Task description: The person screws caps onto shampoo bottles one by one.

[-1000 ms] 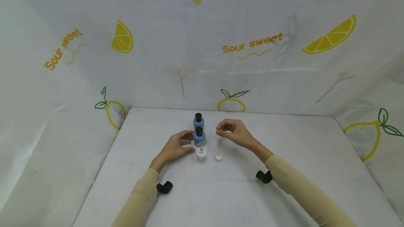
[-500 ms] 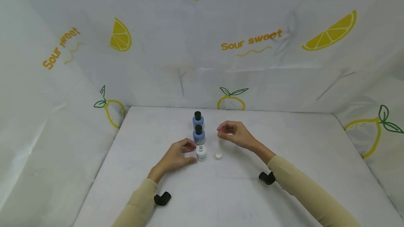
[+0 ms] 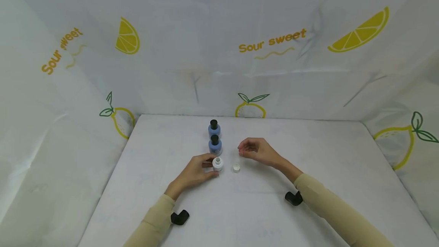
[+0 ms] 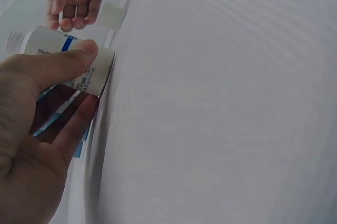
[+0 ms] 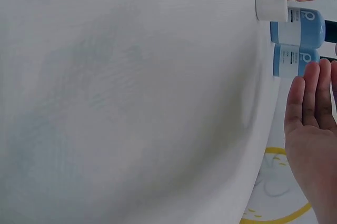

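My left hand [image 3: 194,171] grips a small white bottle [image 3: 218,166] with its cap off, thumb on one side and fingers on the other. In the left wrist view the thumb presses over the label of the bottle [image 4: 50,42], whose base is close to the tabletop. The right wrist view shows "Dove" printed on it. To its right a white cap [image 3: 236,168] rests on the table. My right hand [image 3: 261,151] hovers behind and to the right of the cap, fingers loosely bent, holding nothing.
Two blue bottles with black caps stand in line behind the white one, a nearer bottle [image 3: 215,148] and a farther bottle [image 3: 214,128]. The white table [image 3: 260,216] ends at a back curtain [image 3: 164,79] printed with lemons.
The left hand has moved from beside the nearer blue bottle toward me and closed round the white bottle. The right hand has shifted slightly nearer and to the right.
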The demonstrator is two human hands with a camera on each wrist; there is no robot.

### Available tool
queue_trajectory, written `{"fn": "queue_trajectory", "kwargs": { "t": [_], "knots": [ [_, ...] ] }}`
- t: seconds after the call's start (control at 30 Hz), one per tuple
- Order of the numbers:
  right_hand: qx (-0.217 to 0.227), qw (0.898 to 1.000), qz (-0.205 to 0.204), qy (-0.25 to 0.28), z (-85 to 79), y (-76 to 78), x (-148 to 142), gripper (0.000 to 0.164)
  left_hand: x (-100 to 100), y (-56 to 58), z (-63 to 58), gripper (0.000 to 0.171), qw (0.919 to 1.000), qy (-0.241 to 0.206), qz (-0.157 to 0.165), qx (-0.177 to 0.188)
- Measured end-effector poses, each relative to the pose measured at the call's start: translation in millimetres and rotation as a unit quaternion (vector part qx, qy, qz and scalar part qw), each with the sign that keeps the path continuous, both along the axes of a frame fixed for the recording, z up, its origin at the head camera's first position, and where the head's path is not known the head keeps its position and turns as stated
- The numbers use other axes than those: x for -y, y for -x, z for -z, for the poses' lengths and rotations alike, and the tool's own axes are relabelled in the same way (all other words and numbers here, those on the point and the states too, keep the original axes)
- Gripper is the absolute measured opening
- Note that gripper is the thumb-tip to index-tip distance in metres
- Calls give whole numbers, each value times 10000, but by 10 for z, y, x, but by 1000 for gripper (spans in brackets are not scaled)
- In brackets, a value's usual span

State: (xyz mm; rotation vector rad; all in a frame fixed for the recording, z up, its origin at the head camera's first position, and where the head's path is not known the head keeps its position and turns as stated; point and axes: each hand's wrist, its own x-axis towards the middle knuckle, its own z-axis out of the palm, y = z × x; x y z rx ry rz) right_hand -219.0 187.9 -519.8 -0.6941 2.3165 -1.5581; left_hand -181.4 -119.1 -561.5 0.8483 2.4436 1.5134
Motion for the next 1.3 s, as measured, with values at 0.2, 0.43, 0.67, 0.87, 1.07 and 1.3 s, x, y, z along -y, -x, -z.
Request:
{"fn": "queue_trajectory", "kwargs": {
  "t": [0.2, 0.43, 0.67, 0.87, 1.07, 1.3],
  "knots": [
    [2, 9999, -104, -91, 64, -36, -25, 23, 4, -24, -49, 47, 9998, -32, 0, -177],
    [119, 9990, -405, -175, 138, -91, -49, 24, 35, -49, -106, 49, 9996, 83, -104, -229],
    [104, 9970, -574, -514, 186, -128, -42, 28, 76, -59, -148, 51, 9991, 242, -170, -320],
    [-56, 9946, -480, -924, 182, -184, -6, 30, 97, -67, -199, 50, 9990, 79, -177, -403],
    [-549, 9925, -418, -1009, 229, -251, 48, 30, 139, -80, -223, 47, 9986, 74, -320, -407],
    [-919, 9904, -357, -974, 287, -273, 105, 28, 197, -90, -183, 45, 9982, 104, -435, -405]
  ]
}}
